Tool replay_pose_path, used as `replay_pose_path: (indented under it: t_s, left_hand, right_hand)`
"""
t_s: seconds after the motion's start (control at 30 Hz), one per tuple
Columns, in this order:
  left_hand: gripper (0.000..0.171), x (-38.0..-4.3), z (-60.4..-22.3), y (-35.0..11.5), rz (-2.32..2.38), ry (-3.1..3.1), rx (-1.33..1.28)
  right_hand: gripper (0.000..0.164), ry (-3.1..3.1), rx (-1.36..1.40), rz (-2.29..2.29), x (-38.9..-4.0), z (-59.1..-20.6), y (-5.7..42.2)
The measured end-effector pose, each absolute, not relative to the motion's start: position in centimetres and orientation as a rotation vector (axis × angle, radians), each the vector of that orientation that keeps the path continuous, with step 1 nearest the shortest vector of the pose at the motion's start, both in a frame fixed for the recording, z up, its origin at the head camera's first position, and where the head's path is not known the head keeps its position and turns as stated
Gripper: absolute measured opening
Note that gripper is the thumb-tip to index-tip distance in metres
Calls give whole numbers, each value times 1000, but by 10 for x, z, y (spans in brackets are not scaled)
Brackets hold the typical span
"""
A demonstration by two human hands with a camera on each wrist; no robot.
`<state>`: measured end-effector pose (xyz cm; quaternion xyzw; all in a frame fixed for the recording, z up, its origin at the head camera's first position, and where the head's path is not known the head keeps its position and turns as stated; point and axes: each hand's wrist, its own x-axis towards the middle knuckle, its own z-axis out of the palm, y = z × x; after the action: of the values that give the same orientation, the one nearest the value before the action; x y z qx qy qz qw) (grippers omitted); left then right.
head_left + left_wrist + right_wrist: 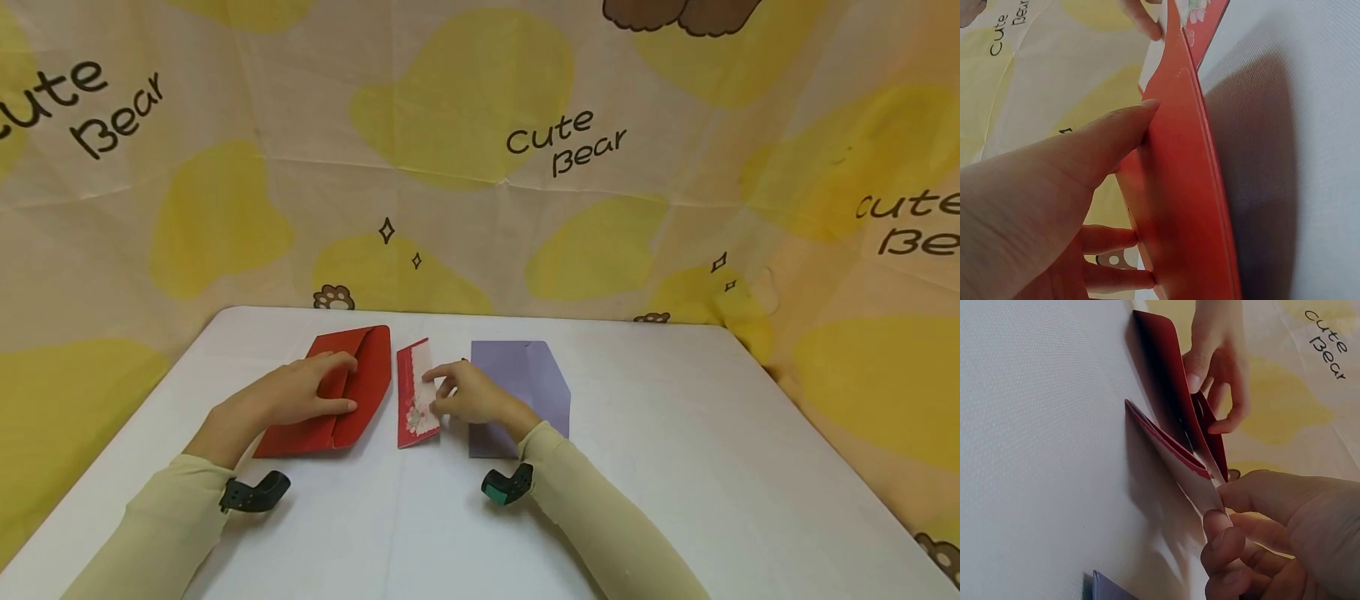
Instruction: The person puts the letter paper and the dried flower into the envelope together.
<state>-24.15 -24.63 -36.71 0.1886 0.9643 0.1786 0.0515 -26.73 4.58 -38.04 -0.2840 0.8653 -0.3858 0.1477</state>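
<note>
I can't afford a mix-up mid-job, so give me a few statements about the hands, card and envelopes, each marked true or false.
1. The left hand grips the red envelope. True.
2. In the head view, the card is between the red envelope and the purple envelope. True.
3. The right hand holds the purple envelope. False: it pinches the card.
4. The card is plain blue. False: it is red and white, with flowers.
5. The table has a white top. True.

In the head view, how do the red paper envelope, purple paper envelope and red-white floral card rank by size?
1. Red envelope and purple envelope: too close to rank, both partly covered.
2. Floral card.
</note>
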Motion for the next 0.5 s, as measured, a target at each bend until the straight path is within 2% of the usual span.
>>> replay_pose_path:
  t_s: [0.5]
  left_hand:
    - [66,-241,-366,-246,532,2935,577]
  right_hand:
    - [55,2394,-778,-1317,-270,-377,50]
